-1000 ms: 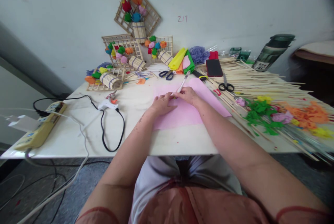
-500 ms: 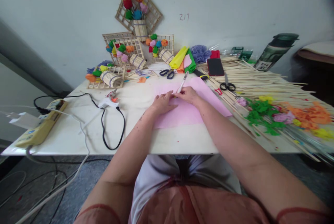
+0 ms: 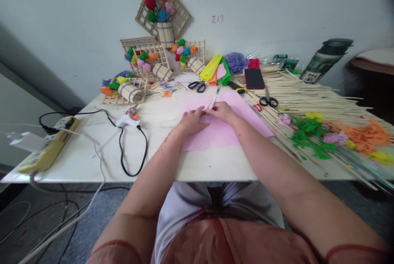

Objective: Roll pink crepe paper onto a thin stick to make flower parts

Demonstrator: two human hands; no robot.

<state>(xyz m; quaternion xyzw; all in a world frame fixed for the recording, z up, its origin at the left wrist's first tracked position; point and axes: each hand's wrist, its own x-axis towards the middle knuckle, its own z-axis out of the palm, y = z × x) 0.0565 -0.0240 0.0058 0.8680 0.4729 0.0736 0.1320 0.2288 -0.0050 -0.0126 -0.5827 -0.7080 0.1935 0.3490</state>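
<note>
Only two hands: right hand gripping one pen, left hand flat on one pink sheet.

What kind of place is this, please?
Probably a craft workbench for making paper flowers: a white table with long bamboo sticks, wooden lattice frames with colourful paper flowers, and a white glue gun.

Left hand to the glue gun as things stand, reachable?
Probably yes. The left hand lies flat on the pink paper, holding nothing, and the glue gun lies further left on the table. Only bare tabletop and its black cord lie between.
</note>
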